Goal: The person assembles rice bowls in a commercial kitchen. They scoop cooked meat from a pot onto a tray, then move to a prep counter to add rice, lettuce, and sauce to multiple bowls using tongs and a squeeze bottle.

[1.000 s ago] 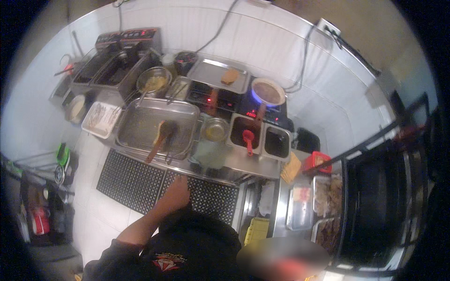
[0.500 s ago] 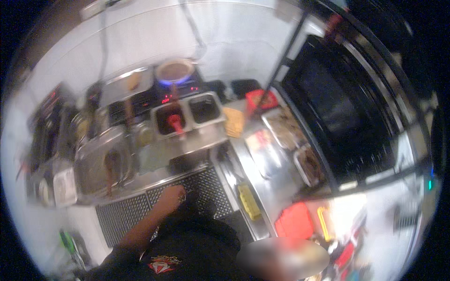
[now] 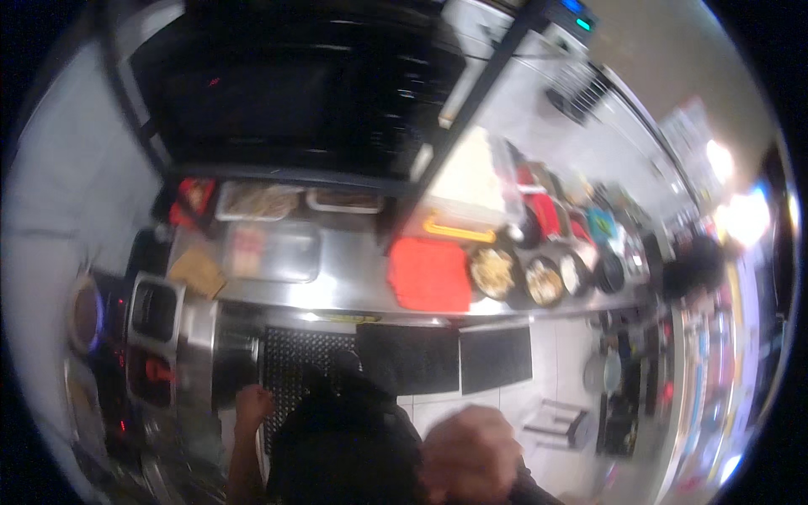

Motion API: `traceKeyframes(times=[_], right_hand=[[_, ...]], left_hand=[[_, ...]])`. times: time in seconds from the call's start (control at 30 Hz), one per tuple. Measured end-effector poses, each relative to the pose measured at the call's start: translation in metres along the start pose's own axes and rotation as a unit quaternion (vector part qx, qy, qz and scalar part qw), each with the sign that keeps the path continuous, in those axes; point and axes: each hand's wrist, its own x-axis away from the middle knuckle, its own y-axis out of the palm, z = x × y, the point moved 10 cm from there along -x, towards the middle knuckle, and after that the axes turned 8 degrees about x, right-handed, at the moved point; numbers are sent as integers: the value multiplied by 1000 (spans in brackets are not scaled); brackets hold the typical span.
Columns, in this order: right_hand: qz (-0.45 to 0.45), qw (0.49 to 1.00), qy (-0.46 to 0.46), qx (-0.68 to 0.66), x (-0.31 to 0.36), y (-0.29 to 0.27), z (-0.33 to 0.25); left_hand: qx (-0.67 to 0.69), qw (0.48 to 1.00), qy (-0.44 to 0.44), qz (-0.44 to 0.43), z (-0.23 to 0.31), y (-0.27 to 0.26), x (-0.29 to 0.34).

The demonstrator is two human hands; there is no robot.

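My left hand hangs at the lower left, beside the near edge of the steel counter. Its fingers look curled into a fist, with nothing visible in them. My right hand is close in front of me at the bottom centre, raised above the floor. Motion smears its fingers, so their pose is unclear. Across the counter lie a red folded cloth or mat, a clear-covered tray with pale pink contents, and dark bowls of pale food, one bowl nearest the red piece.
A black oven-like appliance stands behind the counter under a dark frame. Left are metal containers, one container beside a brown cloth. Dark mats cover part of the floor; a stool stands at the right.
My view has swung to the right, from the cooking station toward the counter with bowls. My left hand still hangs low in a fist; my right hand now shows large and blurred.
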Motion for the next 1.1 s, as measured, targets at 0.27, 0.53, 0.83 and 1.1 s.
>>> traceKeyframes(times=[0.27,0.53,0.83,1.1], right_hand=[[186,889,367,201,95,19,74],[227,882,372,180,144,-22,76],[278,811,460,228,288,-118,91],[354,696,534,325,454,-225,61]], left_hand=[[48,991,-33,-124,3,44,-61],[298,905,171,-250,166,101,-127],[202,896,122,-376,324,205,-121],[281,884,75,-366,456,309,-113]])
